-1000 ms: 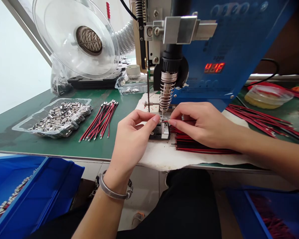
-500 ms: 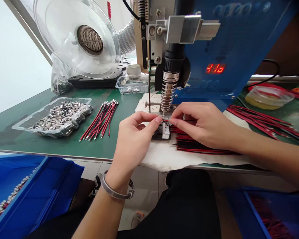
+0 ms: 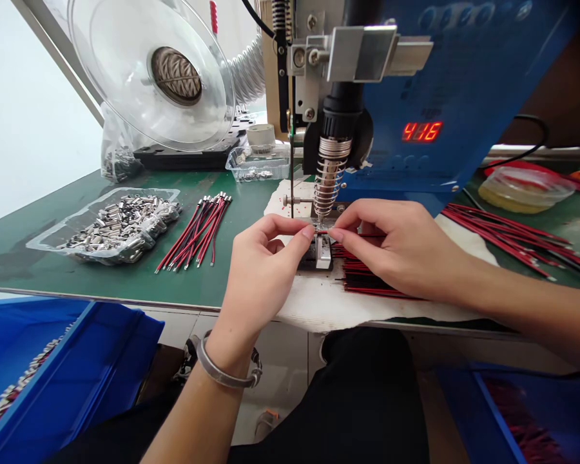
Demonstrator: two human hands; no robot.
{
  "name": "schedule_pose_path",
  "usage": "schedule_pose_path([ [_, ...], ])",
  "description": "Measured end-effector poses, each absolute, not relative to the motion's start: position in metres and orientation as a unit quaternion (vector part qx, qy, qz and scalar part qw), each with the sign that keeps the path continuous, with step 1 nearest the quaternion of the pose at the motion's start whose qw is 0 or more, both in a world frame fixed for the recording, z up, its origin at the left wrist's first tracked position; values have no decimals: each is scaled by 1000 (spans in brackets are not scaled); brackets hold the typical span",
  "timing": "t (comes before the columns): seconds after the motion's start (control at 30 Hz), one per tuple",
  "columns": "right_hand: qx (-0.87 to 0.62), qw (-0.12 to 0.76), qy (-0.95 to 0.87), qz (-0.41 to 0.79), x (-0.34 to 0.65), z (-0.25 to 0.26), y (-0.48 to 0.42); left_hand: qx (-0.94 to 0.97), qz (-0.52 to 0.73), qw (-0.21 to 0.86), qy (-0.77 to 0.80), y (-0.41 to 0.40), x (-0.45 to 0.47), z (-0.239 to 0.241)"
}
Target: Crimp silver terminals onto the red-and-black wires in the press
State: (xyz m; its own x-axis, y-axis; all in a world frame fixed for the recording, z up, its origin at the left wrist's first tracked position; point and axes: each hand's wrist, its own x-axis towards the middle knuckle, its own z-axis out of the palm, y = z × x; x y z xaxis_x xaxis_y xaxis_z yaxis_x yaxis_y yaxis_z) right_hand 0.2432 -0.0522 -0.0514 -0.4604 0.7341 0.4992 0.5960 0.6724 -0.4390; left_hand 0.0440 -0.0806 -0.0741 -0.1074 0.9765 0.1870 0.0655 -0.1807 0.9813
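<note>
I remotely monitor the right hand [image 3: 403, 248], its grip pinching a thin red wire [image 3: 322, 232] above the small silver metal block [image 3: 323, 253], beneath the spring-wrapped metal tip [image 3: 329, 180]. The left hand [image 3: 263, 264] has its grip pressed together, contents indistinct.

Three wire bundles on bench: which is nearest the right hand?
The middle bundle, on the white cloth, partly hidden by the right hand. The left bundle lies beside the tray of metal parts; the right bundle, by a clear tub.

Wires [image 3: 362, 281] on cloth [image 3: 319, 309], right of jig [image 3: 323, 255]; parts tray [image 3: 53, 238] left.
</note>
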Motion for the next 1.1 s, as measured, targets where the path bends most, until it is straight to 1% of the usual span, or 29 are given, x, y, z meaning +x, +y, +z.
schedule_pose_path([
  [0.17, -396, 353, -841, 106, 242, -53, -54, 527, 553, 417, 492, -80, 43, -76],
  [0.43, -401, 349, -838, 122, 242, -50, -53, 530, 549, 412, 498, -79, 43, -78],
  [1.1, -391, 343, -846, 117, 243, -49, -51, 526, 541, 406, 515, -82, 44, -73],
])
